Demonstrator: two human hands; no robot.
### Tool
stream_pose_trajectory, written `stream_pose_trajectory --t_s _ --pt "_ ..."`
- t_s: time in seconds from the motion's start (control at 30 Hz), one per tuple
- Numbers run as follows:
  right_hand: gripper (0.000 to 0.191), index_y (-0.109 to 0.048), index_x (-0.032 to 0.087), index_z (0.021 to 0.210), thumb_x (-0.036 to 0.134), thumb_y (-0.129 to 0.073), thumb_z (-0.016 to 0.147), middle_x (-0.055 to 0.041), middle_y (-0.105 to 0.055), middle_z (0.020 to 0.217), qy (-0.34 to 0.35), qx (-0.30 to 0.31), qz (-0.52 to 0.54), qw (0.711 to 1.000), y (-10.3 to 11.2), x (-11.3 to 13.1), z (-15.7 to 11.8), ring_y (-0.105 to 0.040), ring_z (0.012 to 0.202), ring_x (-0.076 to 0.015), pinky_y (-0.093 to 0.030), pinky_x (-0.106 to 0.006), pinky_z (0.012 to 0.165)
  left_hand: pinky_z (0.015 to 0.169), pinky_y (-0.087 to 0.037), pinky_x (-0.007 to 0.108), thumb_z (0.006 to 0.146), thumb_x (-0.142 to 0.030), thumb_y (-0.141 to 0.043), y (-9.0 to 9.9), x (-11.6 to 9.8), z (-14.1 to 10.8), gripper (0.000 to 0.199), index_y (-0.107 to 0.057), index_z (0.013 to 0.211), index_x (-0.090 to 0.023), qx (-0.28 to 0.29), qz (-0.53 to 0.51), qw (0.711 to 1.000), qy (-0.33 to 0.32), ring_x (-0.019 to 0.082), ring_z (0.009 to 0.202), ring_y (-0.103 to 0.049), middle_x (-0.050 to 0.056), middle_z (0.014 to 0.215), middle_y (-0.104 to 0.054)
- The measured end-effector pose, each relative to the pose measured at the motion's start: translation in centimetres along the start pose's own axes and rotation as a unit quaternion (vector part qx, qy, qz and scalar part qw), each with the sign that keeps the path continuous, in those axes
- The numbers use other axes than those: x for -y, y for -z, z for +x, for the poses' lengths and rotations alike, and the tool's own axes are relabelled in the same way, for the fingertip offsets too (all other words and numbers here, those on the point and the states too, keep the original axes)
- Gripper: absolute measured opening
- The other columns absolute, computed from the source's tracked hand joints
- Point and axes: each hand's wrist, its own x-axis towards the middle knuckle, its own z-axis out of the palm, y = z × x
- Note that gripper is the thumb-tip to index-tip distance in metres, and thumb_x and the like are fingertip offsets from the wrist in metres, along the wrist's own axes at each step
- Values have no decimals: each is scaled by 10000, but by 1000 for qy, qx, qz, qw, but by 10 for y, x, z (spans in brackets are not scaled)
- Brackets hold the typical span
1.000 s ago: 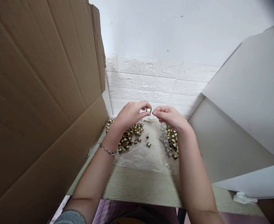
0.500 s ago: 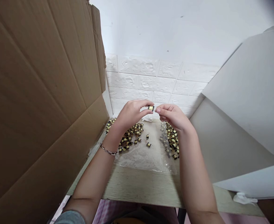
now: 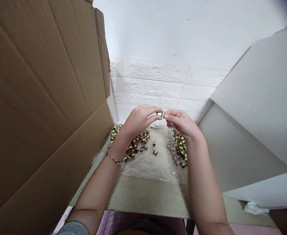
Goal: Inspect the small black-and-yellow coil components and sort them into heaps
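**Brought together since the earlier frame: small component (image 3: 159, 114) and fingertips of right hand (image 3: 181, 123)**

Small component: yellow middle, dark ends; raised above the surface (image 3: 148, 195), in front of the brick-patterned wall (image 3: 148, 70). Pinched in left hand (image 3: 139, 119), thumb below, fingers above. At its right end, thumb and forefinger of right hand, pressed together, other fingers curled; too small to tell whether gripping a pin or wire.

Below and nearer, on clear plastic sheeting (image 3: 143, 168): two loose pieces (image 3: 155, 152) of like pattern, well apart from both heaps. To left, partly behind left wrist: left heap (image 3: 136, 145), same yellow-and-black kind. To right, beside right forearm: right heap (image 3: 180, 143), likewise, partly under a fold of plastic.

On left wrist: chain bracelet (image 3: 114, 160), metal links.

Farther out, at left: tall cardboard panel (image 3: 48, 114), creased, brown. At right: pale panels (image 3: 256, 98), angled. At lower right, on the surface: crumpled white item (image 3: 254, 208), well apart from right heap.
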Motion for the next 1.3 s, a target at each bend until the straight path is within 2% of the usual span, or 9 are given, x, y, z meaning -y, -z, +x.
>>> stream_pose_trajectory --t_s 0.4,0.63,1.07,1.3 --pt "180 -554 145 652 300 -641 680 73 -385 447 31 21 79 996 -4 -10 6 -301 396 -30 -212 -202 436 808 -418 229 791 -243 -524 -1 -3 -1 177 -600 933 -170 -6 -6 1000 -5 121 880 -572 8 935 -645" --pt "211 -494 162 637 303 -645 679 86 -346 423 44 48 152 986 -10 -23 13 -268 387 -33 -228 -203 449 768 -422 239 797 -235 -515 -2 -2 -1 159 -589 926 -179 -21 18 999 -25 126 847 -572 4 903 -645" --pt "253 -476 173 700 337 -662 647 92 -359 489 30 48 175 983 -7 -34 16 -286 401 -24 -328 -207 512 812 -397 266 830 -269 -455 -10 1 -2 192 -567 965 -190 -2 40 999 -23 138 887 -558 16 938 -635" --pt "236 -484 167 682 335 -648 664 87 -352 495 24 72 168 983 0 -36 16 -297 414 -26 -343 -221 548 794 -396 257 828 -256 -460 -14 3 -2 182 -563 957 -178 8 41 999 -23 138 865 -559 17 913 -636"
